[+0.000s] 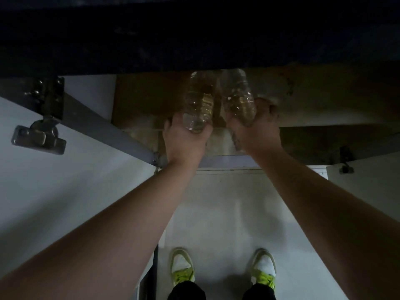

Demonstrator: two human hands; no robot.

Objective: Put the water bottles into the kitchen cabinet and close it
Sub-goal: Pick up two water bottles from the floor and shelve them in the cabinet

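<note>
You are looking down from head height at a low kitchen cabinet (151, 98) standing open under a dark table (194, 40) edge. Both your bare arms reach forward and down into the opening. Your left hand (184, 139) curls its fingers around the near end of a clear plastic water bottle (199, 100), gripping it. Your right hand (255, 128) grips a second clear bottle (238, 96) the same way. The two bottles sit side by side, just beside each other, their far ends pointing into the cabinet above its brown, stained floor. Whether they touch that floor is hard to tell in the dim light.

The white cabinet door (54, 180) is swung open on your left, with a metal hinge (39, 137) showing on its inner face. A second white door (368, 180) stands open on your right. Below, your feet in white and lime-green sneakers (183, 269) stand on a pale floor (225, 213).
</note>
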